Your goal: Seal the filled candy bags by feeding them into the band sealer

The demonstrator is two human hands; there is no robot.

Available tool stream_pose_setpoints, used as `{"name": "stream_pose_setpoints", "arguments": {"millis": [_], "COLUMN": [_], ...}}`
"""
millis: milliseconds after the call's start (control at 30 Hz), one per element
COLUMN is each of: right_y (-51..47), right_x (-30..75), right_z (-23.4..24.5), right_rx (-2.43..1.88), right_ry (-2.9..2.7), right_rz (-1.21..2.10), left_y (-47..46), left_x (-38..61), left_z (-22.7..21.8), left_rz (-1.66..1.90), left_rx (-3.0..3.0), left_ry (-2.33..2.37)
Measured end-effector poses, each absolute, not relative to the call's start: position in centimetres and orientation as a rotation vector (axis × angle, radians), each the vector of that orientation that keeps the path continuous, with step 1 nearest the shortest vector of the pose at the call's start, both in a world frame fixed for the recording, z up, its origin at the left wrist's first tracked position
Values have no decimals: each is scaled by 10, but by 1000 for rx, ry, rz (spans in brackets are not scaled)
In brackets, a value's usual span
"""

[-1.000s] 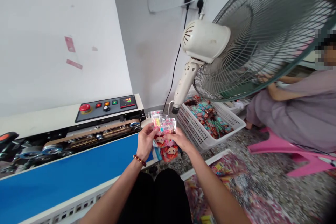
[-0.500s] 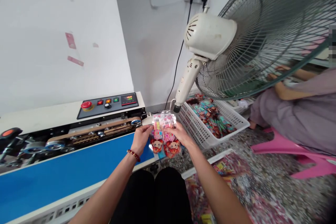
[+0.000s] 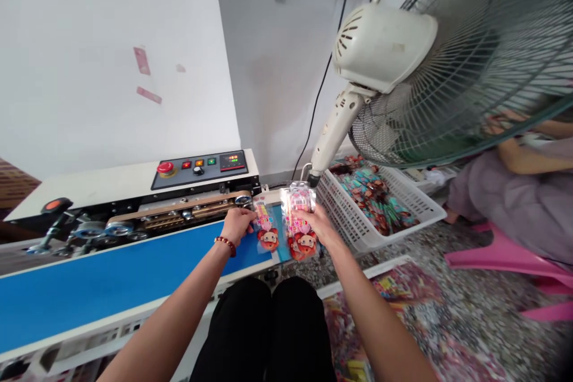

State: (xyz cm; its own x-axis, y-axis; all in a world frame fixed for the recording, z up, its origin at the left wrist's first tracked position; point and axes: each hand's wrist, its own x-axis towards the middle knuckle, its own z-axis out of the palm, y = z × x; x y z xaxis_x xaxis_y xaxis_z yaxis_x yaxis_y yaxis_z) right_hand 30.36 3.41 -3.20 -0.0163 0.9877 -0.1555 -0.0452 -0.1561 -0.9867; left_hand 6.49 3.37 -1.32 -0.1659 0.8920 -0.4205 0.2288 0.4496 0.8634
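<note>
Since half a second ago the two hands have parted: then both gripped one bundle, and now the left hand (image 3: 236, 225) has drawn a single packet (image 3: 267, 234) off to its own side, while the right hand (image 3: 321, 224) keeps the stack (image 3: 299, 218). The left fingers (image 3: 248, 215) are closed on the packet's upper left edge, thumb and fingertips pinched together on the film. The packet lies just to the right of those fingers, flat on the end of the blue belt (image 3: 111, 280), its cartoon face toward the person. Just above the left fingers sits the mouth of the sealer (image 3: 179, 215), and farther above them the panel (image 3: 201, 162). The right fingers (image 3: 308, 213) are clamped on the stack, thumb across its front and the rest curled behind out of sight. The stack stands nearly upright to their left, just beside the single packet, over the belt's right end. To the right of these fingers a white basket (image 3: 358, 237) holds more packets. Above it leans a fan (image 3: 385, 48), and beyond its grille another person's arm (image 3: 528, 155) shows.
</note>
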Motion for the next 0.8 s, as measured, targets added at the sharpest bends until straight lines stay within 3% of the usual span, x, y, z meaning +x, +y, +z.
{"name": "stream_pose_setpoints", "arguments": {"millis": [367,467,600,800], "right_y": [37,38,39,41], "right_x": [283,280,282,289], "right_z": [-26,-24,-24,-30], "right_rx": [-1182,-1173,-1210,-1297], "right_ry": [-1078,-1107,-1150,-1233], "right_rz": [1427,1454,1452,1357], "left_y": [2,-20,-27,13], "left_x": [-11,-13,40,116], "left_z": [-13,-12,-6,0], "left_rz": [735,969,1058,958], "left_rx": [1209,1382,1558,1215], "left_ry": [2021,2300,1896,1587]}}
